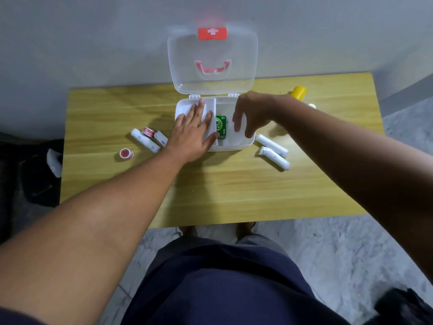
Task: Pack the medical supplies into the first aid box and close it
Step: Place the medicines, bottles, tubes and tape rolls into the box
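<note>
The white first aid box (243, 143) stands open on the wooden table (210, 184), its clear lid (212, 59) upright against the wall. My left hand (192, 130) lies flat, fingers spread, on a white insert tray (209, 104) in the box's left half. My right hand (251, 114) hovers over the right half, fingers curled down and apart, holding nothing visible. A green packet (221, 126) lies inside between my hands. White bandage rolls lie left (145, 140) and right (271, 141) of the box. Two red-and-white tape rolls (126, 153) sit at the left.
A yellow-capped bottle (298, 92) stands at the table's back right, partly behind my right forearm. A dark bag (39, 179) sits on the floor left of the table. The grey wall is directly behind the box.
</note>
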